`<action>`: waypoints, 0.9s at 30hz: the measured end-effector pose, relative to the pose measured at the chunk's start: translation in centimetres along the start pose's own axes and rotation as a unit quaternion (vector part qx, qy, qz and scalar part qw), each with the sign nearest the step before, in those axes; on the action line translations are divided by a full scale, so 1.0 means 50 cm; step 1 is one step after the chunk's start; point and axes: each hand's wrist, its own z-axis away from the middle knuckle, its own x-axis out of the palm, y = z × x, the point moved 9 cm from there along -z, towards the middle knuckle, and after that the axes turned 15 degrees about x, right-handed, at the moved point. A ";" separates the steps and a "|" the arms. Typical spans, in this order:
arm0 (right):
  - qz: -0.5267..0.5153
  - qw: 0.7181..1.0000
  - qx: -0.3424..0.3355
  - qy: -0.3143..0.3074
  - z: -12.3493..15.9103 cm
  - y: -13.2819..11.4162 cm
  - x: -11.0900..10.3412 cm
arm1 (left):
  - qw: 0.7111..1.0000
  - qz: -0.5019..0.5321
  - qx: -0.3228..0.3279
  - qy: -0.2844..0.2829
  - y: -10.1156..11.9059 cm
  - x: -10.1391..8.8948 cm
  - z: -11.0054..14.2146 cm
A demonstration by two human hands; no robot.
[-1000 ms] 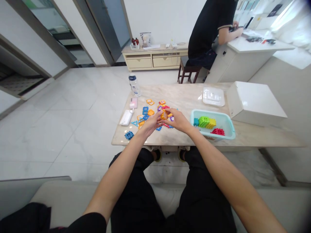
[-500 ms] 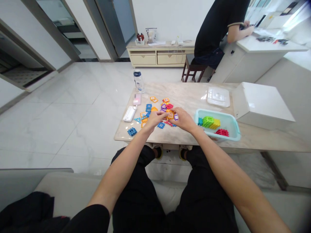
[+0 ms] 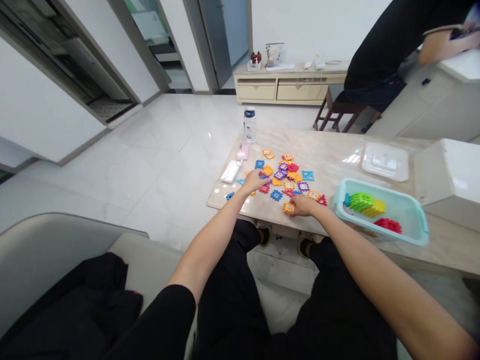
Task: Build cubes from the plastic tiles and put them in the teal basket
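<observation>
An orange waffle-block piece (image 3: 288, 207), square with no long axis, lies just left of the right hand (image 3: 305, 205), the nearer hand, and is touched; no grip can be told. The left hand (image 3: 256, 181) is laid, loosely curled, among scattered plastic pieces (image 3: 280, 175) on the marble table top (image 3: 337, 160).

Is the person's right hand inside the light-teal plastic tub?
No, the right hand rests on the beige marble tabletop beside an orange plastic square piece, outside the light-teal plastic tub.
</observation>
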 end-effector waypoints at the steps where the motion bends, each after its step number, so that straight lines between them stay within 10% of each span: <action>1: 0.005 1.000 0.005 -0.008 -0.004 -0.001 0.005 | 1.000 -0.007 -0.004 -0.003 -0.010 -0.004 0.001; 14: -0.018 0.998 0.057 0.001 -0.018 0.013 -0.017 | 0.973 -0.222 -0.061 -0.029 -0.111 -0.076 -0.009; 27: -0.128 0.986 0.069 0.078 0.076 0.050 -0.125 | 0.949 -0.281 -0.100 -0.101 -0.093 0.006 0.012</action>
